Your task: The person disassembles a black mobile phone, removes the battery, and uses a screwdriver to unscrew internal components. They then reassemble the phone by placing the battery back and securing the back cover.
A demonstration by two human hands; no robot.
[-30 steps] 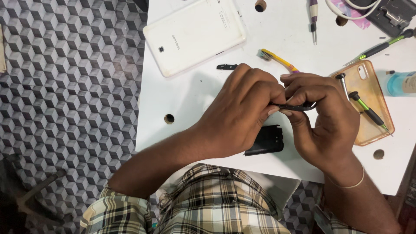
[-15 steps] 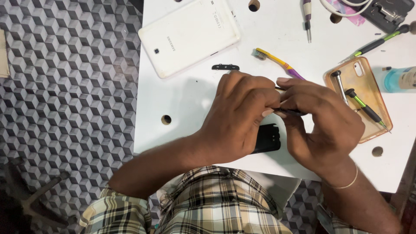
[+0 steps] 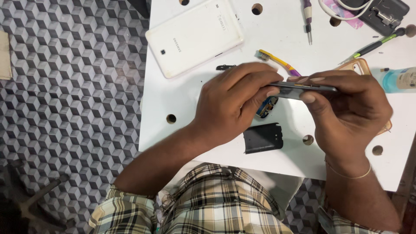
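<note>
Above the white table (image 3: 277, 47), both hands, left (image 3: 234, 102) and right (image 3: 351, 108), pinch a thin, flat, dark phone (image 3: 303, 89) edge-on.

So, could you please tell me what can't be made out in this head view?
- Thin grey device: edge-on between the left hand and right hand; its faces don't show.
- Orange tray: mostly behind the right hand.
- Blue bottle: cut off by the right edge.
- Small black part: too small to identify.
</note>
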